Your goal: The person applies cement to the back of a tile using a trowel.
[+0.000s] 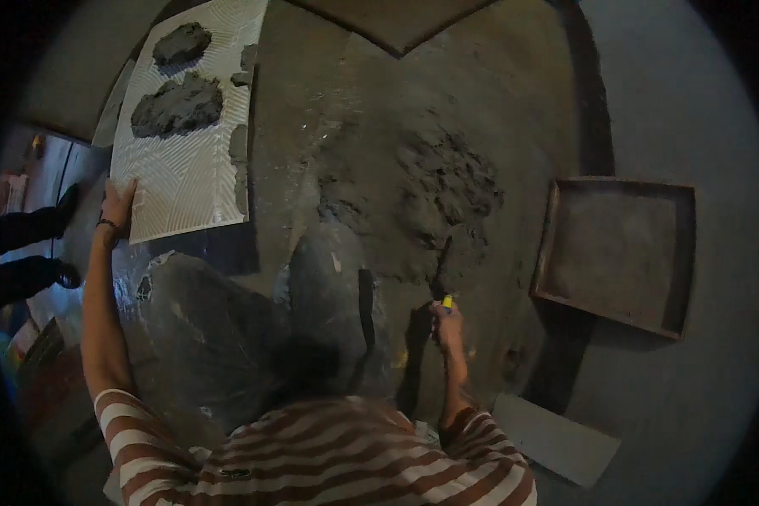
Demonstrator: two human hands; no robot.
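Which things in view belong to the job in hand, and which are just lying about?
Apparently in the job:
- ridged pale panel, left hand at its edge
- grey clumps on the panel
- grey heap on the floor
- trowel-like tool in the right hand

Apparently lying about:
- square frame or tray
- pale board, lower right

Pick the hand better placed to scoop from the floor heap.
Right hand, probably: it grips the trowel, which reaches the floor heap. The left hand is at the ribbed panel, away from that heap.
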